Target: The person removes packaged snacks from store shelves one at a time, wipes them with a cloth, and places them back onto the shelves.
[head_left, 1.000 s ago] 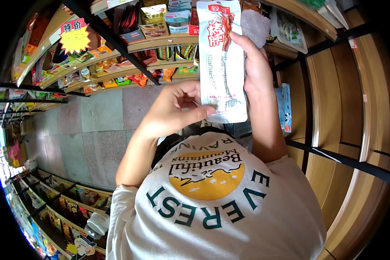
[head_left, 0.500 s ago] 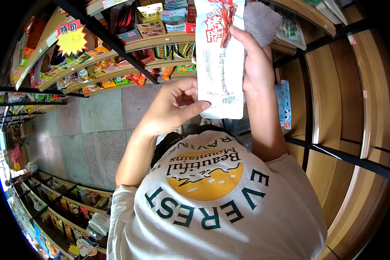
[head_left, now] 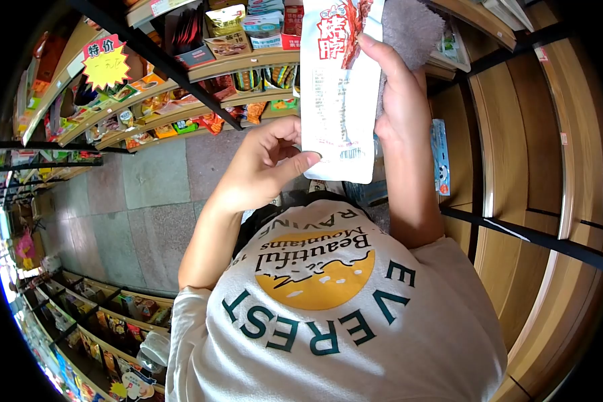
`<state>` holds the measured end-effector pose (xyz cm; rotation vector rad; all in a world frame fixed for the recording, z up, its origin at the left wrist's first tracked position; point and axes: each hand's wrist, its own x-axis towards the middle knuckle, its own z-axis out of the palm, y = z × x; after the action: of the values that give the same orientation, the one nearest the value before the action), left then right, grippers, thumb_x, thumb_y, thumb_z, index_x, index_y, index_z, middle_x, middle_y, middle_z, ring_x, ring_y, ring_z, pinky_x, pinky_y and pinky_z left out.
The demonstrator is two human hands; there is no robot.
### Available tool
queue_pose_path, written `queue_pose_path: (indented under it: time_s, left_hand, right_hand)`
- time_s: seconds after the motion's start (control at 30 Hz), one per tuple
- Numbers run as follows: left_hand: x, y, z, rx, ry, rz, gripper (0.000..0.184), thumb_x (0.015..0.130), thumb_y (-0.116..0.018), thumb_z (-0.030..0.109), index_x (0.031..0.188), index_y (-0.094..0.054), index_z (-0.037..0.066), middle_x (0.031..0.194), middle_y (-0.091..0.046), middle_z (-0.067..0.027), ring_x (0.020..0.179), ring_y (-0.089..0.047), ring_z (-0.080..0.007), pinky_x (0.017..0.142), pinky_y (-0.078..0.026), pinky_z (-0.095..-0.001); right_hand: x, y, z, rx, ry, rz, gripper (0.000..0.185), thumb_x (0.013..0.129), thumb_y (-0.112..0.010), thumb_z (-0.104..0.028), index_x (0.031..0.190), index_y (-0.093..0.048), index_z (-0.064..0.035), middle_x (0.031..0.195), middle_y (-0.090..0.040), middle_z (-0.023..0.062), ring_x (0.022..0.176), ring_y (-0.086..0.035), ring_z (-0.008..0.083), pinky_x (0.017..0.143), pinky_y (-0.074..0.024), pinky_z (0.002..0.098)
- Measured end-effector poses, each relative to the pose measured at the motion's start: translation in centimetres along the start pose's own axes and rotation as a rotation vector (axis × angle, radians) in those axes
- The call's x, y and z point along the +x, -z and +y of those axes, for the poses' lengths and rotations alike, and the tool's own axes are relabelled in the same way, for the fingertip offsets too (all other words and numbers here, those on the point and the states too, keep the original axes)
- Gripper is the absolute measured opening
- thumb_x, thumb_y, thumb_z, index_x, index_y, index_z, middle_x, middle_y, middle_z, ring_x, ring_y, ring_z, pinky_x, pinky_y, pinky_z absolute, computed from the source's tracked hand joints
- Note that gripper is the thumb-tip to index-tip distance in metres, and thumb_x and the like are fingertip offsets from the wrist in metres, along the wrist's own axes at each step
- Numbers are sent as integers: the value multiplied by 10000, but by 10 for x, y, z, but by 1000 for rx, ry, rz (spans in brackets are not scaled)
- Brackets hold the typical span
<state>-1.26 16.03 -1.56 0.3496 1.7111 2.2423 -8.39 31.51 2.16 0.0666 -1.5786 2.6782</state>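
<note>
Shelf boxes [head_left: 229,45] hold packets [head_left: 226,21]; hands [head_left: 405,94] [head_left: 261,171], pouch [head_left: 338,114].

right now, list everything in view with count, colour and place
snack packet: one, white and red, between the hands
fuzzy item: one, grey, behind the packet at right
snack packs: many, mixed colours, shelves ahead and left
price sign: one, yellow and red, upper left
blue pack: one, beside right forearm
shelves: several, brown, around
floor tiles: many, grey and reddish, left
shirt: one, white, on torso
left hand: one, packet's lower end
right hand: one, packet's right edge
</note>
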Motion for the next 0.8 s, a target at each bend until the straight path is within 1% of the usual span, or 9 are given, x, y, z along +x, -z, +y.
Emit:
queue_pose_path:
  time_s: [0.1, 0.13, 0.2, 0.4, 0.53, 0.73, 0.8]
  left_hand:
    - [-2, 0, 3, 51, -24, -29, 204, 767, -533, -54, 968, -519, -25, 887, -569, -38, 803, -523, -77, 716, -430, -218]
    - [-2, -1, 5, 61, -33, -28, 192, 765, -536, -51, 954, -522, -22, 881, -566, -35, 801, -519, -74, 711, -428, -216]
    - [-3, -4, 8, 72, -41, -27, 180, 763, -540, -48, 940, -525, -19, 875, -564, -31, 798, -515, -72, 707, -426, -215]
    - [-6, -6, 11, 131, -53, -10, 185, 757, -553, -40, 938, -527, -8, 862, -558, -16, 807, -507, -70, 706, -423, -218]
    - [-6, -8, 13, 112, -57, -8, 190, 758, -552, -40, 943, -526, -7, 870, -560, -13, 806, -510, -67, 709, -422, -217]
    - [-6, -8, 13, 109, -59, -11, 203, 763, -540, -45, 963, -523, -10, 885, -568, -24, 812, -516, -70, 725, -423, -219]
    - [-6, -6, 10, 113, -61, -14, 206, 767, -530, -51, 970, -519, -18, 895, -571, -35, 820, -518, -73, 732, -424, -221]
  right_hand:
    - [11, 13, 16, 150, -134, -61, 293, 771, -547, -166, 1000, -536, 17, 880, -604, 99, 767, -594, 168, 675, -486, 285]
    - [11, 15, 17, 151, -134, -61, 293, 771, -547, -166, 1000, -536, 17, 880, -604, 99, 767, -594, 168, 675, -486, 285]
    - [11, 16, 15, 241, -282, -126, 294, 781, -534, -186, 994, -538, 17, 872, -606, 96, 750, -596, 165, 664, -491, 286]
    - [14, 21, 19, 372, -389, -184, 297, 781, -533, -190, 994, -536, 17, 873, -605, 109, 745, -600, 176, 659, -501, 299]
    - [12, 20, 17, 374, -355, -178, 301, 779, -537, -187, 1000, -532, 17, 877, -605, 111, 741, -601, 181, 662, -503, 303]
    - [11, 21, 16, 426, -341, -233, 313, 774, -547, -185, 1012, -525, 17, 897, -602, 109, 766, -597, 179, 685, -496, 300]
    - [9, 18, 15, 336, -270, -177, 329, 771, -555, -194, 1022, -521, 15, 914, -599, 103, 794, -592, 177, 709, -487, 303]
